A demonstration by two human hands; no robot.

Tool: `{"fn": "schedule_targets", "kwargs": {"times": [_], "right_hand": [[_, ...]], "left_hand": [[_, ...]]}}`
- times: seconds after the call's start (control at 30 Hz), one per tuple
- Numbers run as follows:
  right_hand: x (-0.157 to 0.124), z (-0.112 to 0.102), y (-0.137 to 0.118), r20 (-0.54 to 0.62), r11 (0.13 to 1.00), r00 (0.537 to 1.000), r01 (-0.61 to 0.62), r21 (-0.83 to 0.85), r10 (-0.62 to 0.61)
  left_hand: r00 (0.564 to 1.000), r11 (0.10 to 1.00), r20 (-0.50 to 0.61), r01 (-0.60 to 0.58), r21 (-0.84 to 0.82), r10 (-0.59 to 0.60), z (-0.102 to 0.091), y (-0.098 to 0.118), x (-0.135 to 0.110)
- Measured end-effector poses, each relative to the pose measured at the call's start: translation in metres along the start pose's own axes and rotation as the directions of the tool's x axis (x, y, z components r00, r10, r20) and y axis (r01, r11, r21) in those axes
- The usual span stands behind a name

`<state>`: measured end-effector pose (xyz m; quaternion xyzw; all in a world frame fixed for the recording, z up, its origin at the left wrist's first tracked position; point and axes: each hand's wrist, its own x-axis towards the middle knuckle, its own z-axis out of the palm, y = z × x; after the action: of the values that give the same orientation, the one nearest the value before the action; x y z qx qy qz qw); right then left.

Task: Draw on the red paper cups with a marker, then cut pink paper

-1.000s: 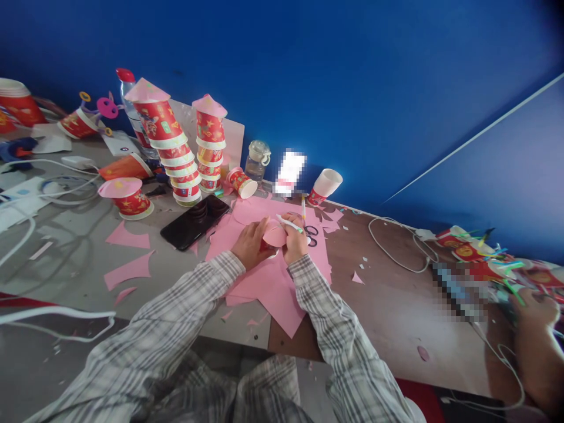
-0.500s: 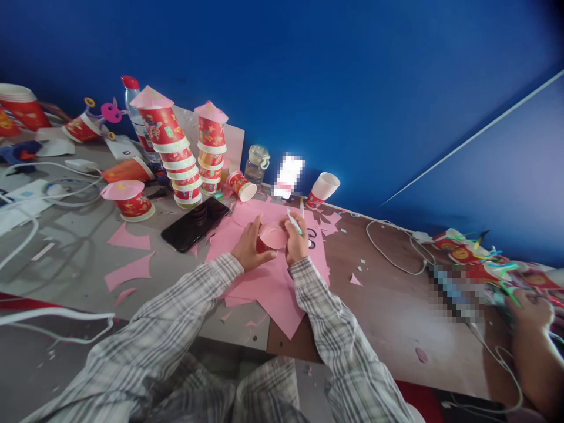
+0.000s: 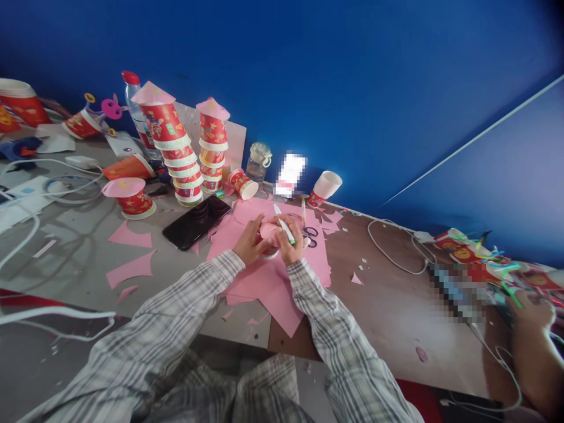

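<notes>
While the left hand (image 3: pixel 252 245) grips the cup (image 3: pixel 269 249), the right hand (image 3: pixel 288 244), pinching the pen (image 3: pixel 284 223), should press the pink cap (image 3: pixel 269 231) down evenly.

At the middle of the frame my left hand (image 3: pixel 250 245) steadies a cup (image 3: pixel 269 251) capped with a pink paper disc (image 3: pixel 269 231), while my right hand (image 3: pixel 288 242) grips a white pen (image 3: pixel 284 224) over it. Pink paper sheets (image 3: pixel 268 282) lie beneath. A black phone (image 3: pixel 196 221) lies just left; 2 cup towers (image 3: pixel 194 150) stand upper left.
</notes>
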<state>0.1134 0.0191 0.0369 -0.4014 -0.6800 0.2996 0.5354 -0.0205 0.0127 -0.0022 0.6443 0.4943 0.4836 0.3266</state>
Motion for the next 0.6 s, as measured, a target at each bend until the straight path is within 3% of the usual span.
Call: {"fn": "schedule_targets", "kwargs": {"times": [0.17,0.4,0.6], "right_hand": [[-0.002,-0.003,0.003,0.098,0.972,0.987,0.141,-0.188,-0.124],[0.000,-0.006,0.010,0.173,0.882,0.932,0.357,-0.307,-0.318],[0.005,-0.011,0.011,0.233,0.900,0.931,0.340,-0.271,-0.282]], "left_hand": [[1.000,0.999,0.020,-0.007,-0.031,0.008,0.000,-0.003,0.001],[0.996,0.994,0.093,0.000,-0.111,0.010,-0.006,-0.009,0.004],[0.988,0.995,0.137,-0.060,-0.083,0.071,-0.010,-0.008,0.005]]}}
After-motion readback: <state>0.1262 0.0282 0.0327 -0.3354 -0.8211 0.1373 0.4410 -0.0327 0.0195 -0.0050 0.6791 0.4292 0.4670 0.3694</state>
